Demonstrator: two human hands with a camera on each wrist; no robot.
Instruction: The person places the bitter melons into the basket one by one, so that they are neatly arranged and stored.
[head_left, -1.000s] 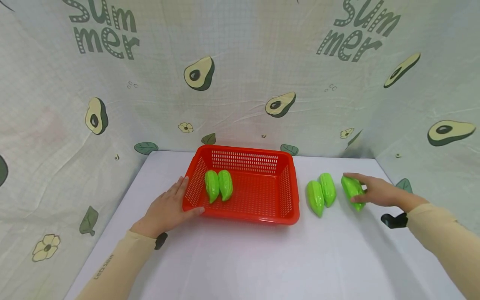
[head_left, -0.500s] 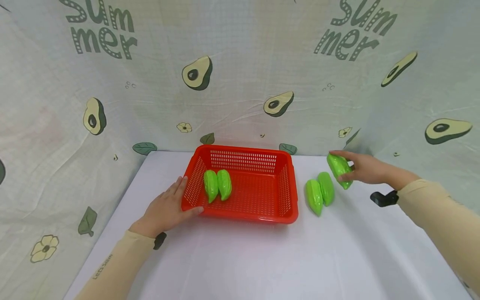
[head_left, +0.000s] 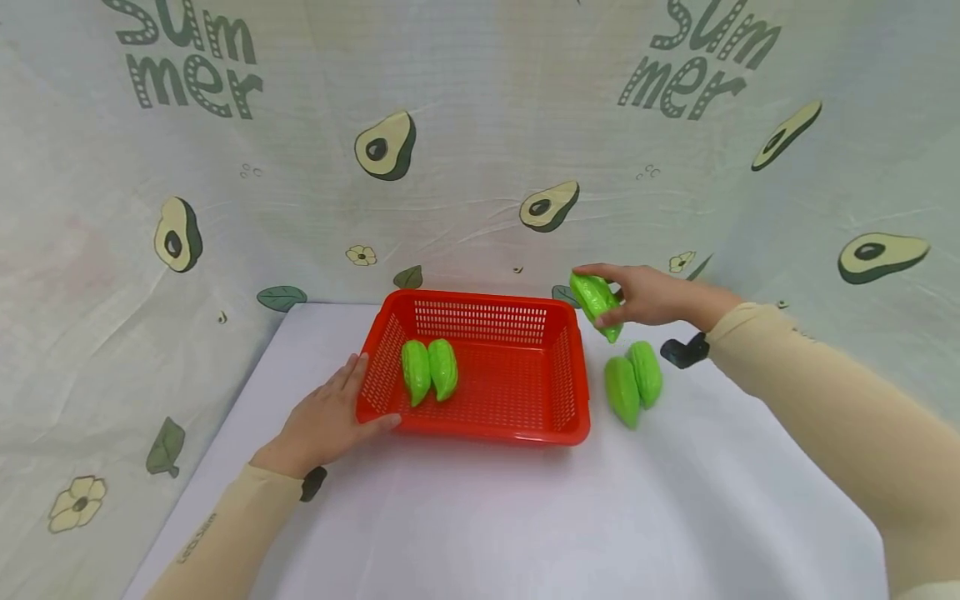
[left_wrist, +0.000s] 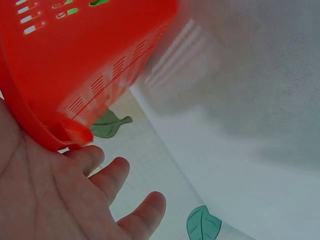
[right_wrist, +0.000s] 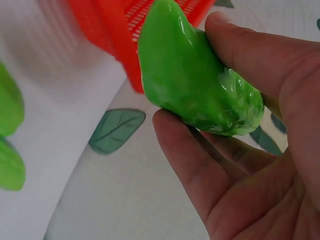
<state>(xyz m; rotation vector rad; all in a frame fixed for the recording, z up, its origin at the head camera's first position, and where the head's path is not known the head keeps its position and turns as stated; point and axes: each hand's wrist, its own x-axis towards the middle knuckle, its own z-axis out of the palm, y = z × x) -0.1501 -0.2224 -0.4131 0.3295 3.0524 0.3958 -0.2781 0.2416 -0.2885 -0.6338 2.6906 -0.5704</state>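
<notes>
My right hand (head_left: 651, 296) pinches a glossy green bitter melon (head_left: 591, 298) between thumb and fingers, raised near the back right corner of a red plastic basket (head_left: 480, 431). In the right wrist view, the held bitter melon (right_wrist: 185, 75) shows a bumpy, ridged side and tapers to a tip. My left hand (head_left: 321, 423) rests at the basket's front left corner, fingers spread along its side and thumb over the front rim. Inside the basket, on the left, lie two bitter melons (head_left: 416, 372), side by side. Two more bitter melons (head_left: 622, 392) lie on the table, right of the basket.
A white table (head_left: 480, 525) carries everything. Behind it and at both sides hangs a pale cloth (head_left: 465, 125) printed with avocados, leaves and lettering. The basket has slotted walls, and its right half shows bare floor.
My right hand has lifted the bitter melon off the table and carried it up and left toward the basket. The left hand stays at the basket's corner; the view has shifted slightly.
</notes>
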